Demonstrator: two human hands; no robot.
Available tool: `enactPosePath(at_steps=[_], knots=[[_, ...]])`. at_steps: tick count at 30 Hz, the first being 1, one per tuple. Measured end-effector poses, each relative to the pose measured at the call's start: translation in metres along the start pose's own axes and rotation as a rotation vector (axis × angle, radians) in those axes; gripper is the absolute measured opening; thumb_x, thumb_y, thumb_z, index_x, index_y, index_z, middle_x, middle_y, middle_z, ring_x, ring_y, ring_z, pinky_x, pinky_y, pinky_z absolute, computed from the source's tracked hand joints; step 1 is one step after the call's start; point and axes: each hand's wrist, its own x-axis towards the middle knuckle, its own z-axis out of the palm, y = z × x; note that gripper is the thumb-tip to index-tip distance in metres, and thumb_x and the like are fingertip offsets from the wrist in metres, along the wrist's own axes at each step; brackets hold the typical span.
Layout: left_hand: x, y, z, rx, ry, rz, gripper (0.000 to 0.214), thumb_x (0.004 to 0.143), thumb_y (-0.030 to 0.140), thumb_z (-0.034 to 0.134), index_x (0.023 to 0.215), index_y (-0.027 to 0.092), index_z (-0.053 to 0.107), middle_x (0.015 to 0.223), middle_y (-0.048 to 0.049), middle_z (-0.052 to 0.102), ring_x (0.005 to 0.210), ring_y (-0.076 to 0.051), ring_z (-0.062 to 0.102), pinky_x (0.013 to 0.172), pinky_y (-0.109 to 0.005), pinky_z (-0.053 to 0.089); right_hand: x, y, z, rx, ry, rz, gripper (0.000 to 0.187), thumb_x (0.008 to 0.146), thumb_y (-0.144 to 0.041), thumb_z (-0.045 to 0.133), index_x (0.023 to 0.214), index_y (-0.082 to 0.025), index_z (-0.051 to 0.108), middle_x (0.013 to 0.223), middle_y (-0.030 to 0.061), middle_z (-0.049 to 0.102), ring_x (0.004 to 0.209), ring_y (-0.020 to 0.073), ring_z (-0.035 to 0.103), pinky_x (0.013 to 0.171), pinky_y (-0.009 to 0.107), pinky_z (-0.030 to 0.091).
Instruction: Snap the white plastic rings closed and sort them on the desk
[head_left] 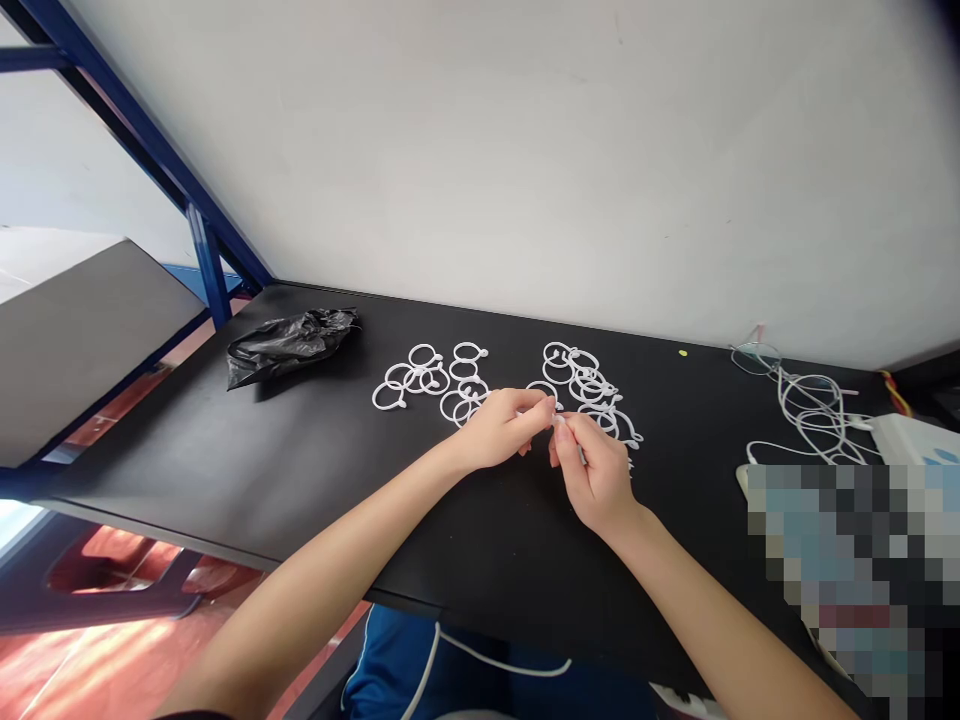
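White plastic curtain rings with small eyelets lie in loose groups on the black table. One group of rings (pixel 389 396) is left of my hands, and another group (pixel 559 372) lies just behind and right of them. My left hand (pixel 495 428) and my right hand (pixel 595 468) meet over the table's middle, thumbs and fingers pinched together. Between the fingertips shows a bit of a white curtain ring (pixel 558 418); the rest of it is hidden by my fingers. Both hands appear to grip this same ring. Some rings are partly covered by my hands.
A crumpled black plastic bag (pixel 292 345) lies at the back left of the black table (pixel 300 450). White cables (pixel 814 415) and a white box (pixel 919 440) are at the right, beside a blurred-out object. Blue metal posts (pixel 214 265) stand left.
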Motion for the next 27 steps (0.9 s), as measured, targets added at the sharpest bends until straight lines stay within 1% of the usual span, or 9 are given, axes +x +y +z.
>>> enactPosePath(at_steps=[6,12,17,27], knots=[[0.0005,0.0003,0.0001,0.008,-0.006,-0.001,0.042,0.095,0.043,0.040,0.065,0.015,0.049,0.056,0.0042,0.045,0.050,-0.007,0.046,0.052,-0.019,0.041,-0.0001,0.0000,0.0001,0.002,-0.003,0.004,0.028,0.097,-0.018,0.040,0.070,-0.022,0.046,0.062,-0.0005,0.052,0.056,0.0131,0.050,0.057,0.029,0.042],[0.0006,0.0013,-0.0008,0.005,-0.008,-0.005,0.040,0.094,0.041,0.041,0.066,0.015,0.051,0.059,0.0036,0.048,0.052,-0.006,0.047,0.052,-0.018,0.042,-0.0005,-0.0002,-0.0004,0.027,-0.015,0.028,0.029,0.097,-0.019,0.040,0.069,-0.022,0.048,0.062,-0.0007,0.053,0.057,0.0138,0.052,0.058,0.029,0.043],[0.0004,0.0019,-0.0008,0.010,-0.005,0.006,0.040,0.094,0.041,0.041,0.066,0.015,0.051,0.059,0.0034,0.047,0.052,-0.006,0.046,0.051,-0.018,0.042,-0.0014,-0.0005,-0.0008,0.031,-0.021,0.036,0.029,0.097,-0.019,0.039,0.069,-0.022,0.048,0.062,-0.0005,0.054,0.057,0.0136,0.052,0.058,0.029,0.044],[-0.0008,0.0030,-0.0018,0.029,-0.015,0.001,0.041,0.095,0.043,0.039,0.067,0.015,0.052,0.062,0.0005,0.057,0.054,-0.007,0.047,0.052,-0.018,0.043,-0.0002,-0.0025,0.0000,0.035,-0.030,0.041,0.028,0.098,-0.019,0.039,0.073,-0.022,0.049,0.063,-0.0004,0.056,0.058,0.0134,0.054,0.059,0.029,0.045]])
